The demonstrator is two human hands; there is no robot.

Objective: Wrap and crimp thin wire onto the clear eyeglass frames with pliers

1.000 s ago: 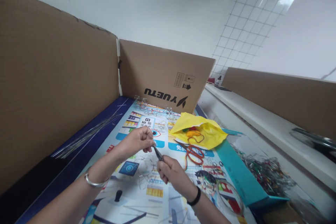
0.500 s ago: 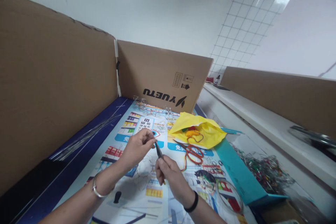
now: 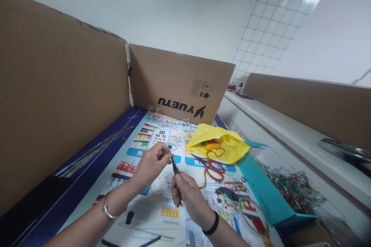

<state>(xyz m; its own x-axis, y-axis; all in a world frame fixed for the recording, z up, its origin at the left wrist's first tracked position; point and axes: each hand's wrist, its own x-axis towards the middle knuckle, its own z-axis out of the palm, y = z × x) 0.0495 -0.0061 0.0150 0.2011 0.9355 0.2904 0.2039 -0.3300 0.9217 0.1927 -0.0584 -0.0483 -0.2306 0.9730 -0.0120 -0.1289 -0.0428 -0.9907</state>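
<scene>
My right hand (image 3: 187,189) is closed round the handles of small dark pliers (image 3: 175,166), whose tips point up toward my other hand. With thumb and index finger pinched at those tips, my left hand (image 3: 155,162) holds something too small to make out. Orange-handled scissors (image 3: 215,170) lie to the right of the pliers, their blades pointing up-left. Just behind them a yellow bag (image 3: 218,144) lies open with orange yarn (image 3: 213,146) at its mouth.
A teal box (image 3: 268,195) full of tangled wire pieces (image 3: 295,191) stands at the right. Long thin wires (image 3: 95,151) lie on the left. Cardboard panels (image 3: 179,81) stand at the back and left. A round clear container (image 3: 252,216) sits at lower right.
My right hand and the pliers have shifted very slightly; the left hand keeps its pinch in almost the same place.
</scene>
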